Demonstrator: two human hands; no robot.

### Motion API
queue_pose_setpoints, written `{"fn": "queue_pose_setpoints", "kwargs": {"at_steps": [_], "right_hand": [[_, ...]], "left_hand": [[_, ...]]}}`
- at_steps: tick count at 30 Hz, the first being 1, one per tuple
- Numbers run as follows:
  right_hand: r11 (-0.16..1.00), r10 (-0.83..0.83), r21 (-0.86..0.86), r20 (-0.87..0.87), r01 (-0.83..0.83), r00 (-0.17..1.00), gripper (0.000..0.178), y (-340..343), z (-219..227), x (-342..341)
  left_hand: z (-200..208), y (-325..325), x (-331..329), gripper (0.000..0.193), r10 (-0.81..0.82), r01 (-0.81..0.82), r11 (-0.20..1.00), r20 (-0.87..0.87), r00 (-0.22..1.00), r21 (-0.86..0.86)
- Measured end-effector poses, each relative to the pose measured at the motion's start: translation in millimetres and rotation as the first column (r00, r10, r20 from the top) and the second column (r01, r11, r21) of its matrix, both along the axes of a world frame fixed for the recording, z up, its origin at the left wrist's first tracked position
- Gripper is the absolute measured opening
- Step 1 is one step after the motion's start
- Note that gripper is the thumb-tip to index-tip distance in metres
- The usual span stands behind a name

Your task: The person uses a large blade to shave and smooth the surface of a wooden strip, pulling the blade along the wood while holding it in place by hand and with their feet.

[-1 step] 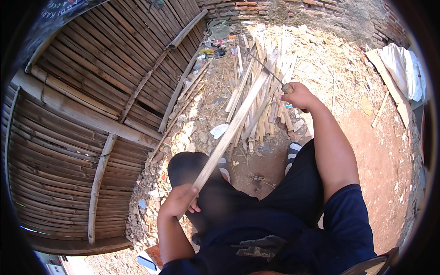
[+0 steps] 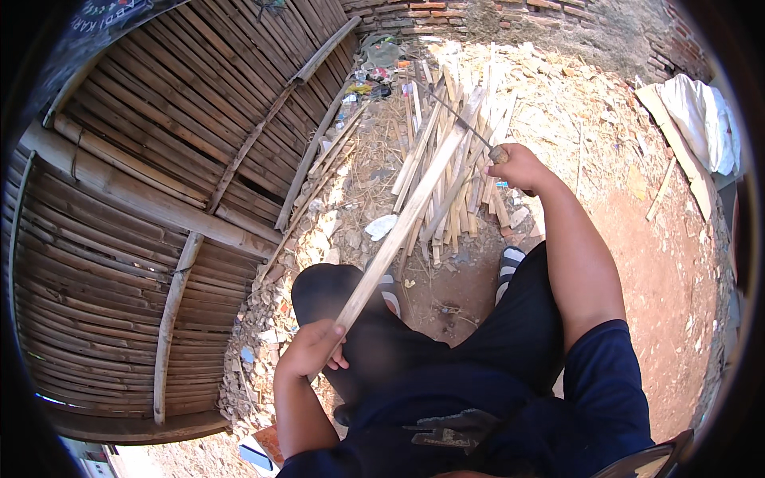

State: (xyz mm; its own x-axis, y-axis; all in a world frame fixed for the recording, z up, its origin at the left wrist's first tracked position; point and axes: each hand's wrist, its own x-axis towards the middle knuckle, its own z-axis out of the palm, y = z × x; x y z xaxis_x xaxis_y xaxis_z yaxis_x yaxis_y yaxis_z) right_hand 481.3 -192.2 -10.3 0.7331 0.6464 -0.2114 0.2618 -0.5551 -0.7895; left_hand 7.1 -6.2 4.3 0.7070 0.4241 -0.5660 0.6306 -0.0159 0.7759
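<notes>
Currently we grasp a wooden slat (image 2: 398, 237) in our left hand (image 2: 315, 348) and a long-bladed knife (image 2: 476, 133) in our right hand (image 2: 522, 169).

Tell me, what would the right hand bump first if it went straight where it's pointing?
Probably the long plank that the blade crosses, though depth is unclear.

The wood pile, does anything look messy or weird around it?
Yes: the wood strips lie loosely at mixed angles, their ends uneven. Bright, coloured litter near the slatted wall looks out of place among dry scraps.
</notes>
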Motion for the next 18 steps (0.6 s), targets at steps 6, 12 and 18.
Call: {"fn": "queue_pose_setpoints", "kwargs": {"at_steps": [6, 12, 18], "right_hand": [[0.995, 0.073, -0.078, 0.219, -0.057, 0.973, 0.062, -3.0, -8.7, 3.6], [0.868, 0.494, -0.24, 0.344, -0.434, 0.798, 0.05, 4.5, 43.2, -55.2], [0.719, 0.694, -0.31, 0.292, -0.622, 0.658, 0.042, 13.2, 53.0, -82.1]], "left_hand": [[0.0, -0.3, 2.7, 0.037, -0.009, 0.009, 1.0, 0.002, 1.0, -0.003], [-8.5, 8.2, -7.8, 0.04, 0.025, -0.009, 0.993, 0.13, 0.991, -0.121], [-11.2, 11.3, -10.4, 0.04, -0.007, 0.022, 0.993, 0.129, 0.992, -0.115]]}}
